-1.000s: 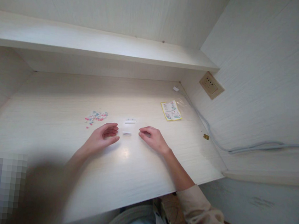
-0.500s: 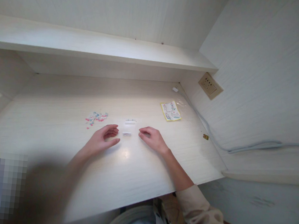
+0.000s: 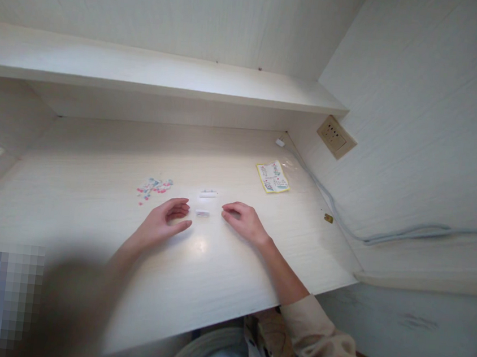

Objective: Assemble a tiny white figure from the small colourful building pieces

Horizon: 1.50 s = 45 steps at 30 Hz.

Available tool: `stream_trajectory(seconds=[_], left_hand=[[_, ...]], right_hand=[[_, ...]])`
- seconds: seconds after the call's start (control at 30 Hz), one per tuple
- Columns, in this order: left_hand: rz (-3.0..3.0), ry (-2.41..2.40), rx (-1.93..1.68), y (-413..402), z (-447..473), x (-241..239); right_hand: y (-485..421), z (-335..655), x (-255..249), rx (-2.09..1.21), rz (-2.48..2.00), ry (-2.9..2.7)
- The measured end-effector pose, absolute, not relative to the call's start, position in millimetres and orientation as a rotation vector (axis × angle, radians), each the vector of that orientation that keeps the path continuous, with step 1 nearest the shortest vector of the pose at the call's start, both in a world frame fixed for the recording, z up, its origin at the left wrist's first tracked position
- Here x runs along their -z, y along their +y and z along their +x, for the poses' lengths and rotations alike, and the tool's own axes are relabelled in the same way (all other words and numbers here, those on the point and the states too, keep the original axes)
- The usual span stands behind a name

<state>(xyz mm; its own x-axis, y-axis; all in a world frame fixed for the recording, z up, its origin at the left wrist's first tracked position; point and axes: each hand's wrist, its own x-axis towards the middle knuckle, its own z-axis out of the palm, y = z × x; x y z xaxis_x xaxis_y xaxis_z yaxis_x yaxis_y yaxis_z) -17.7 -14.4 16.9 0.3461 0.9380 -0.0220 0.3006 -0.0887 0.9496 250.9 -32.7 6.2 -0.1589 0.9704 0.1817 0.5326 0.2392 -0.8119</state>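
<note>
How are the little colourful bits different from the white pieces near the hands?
The colourful bits are mostly pink and blue; the white pieces look mostly white. Each colourful bit looks tiny; the white pieces look longer. Both lie on the desk.

I am making out no readable word, brand or number. The yellow-edged sheet (image 3: 273, 176) is showing me small printed marks, some red, some blue-green, but I am finding them too tiny and blurred to read.
</note>
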Motion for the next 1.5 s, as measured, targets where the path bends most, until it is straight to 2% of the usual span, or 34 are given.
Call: stream_trajectory(seconds=[1.5], left_hand=[[1.622,1.157,-0.788,-14.8,-17.3,-16.6]], right_hand=[[-34.5,250.4,-7.3,-0.78,-1.389,-1.785]])
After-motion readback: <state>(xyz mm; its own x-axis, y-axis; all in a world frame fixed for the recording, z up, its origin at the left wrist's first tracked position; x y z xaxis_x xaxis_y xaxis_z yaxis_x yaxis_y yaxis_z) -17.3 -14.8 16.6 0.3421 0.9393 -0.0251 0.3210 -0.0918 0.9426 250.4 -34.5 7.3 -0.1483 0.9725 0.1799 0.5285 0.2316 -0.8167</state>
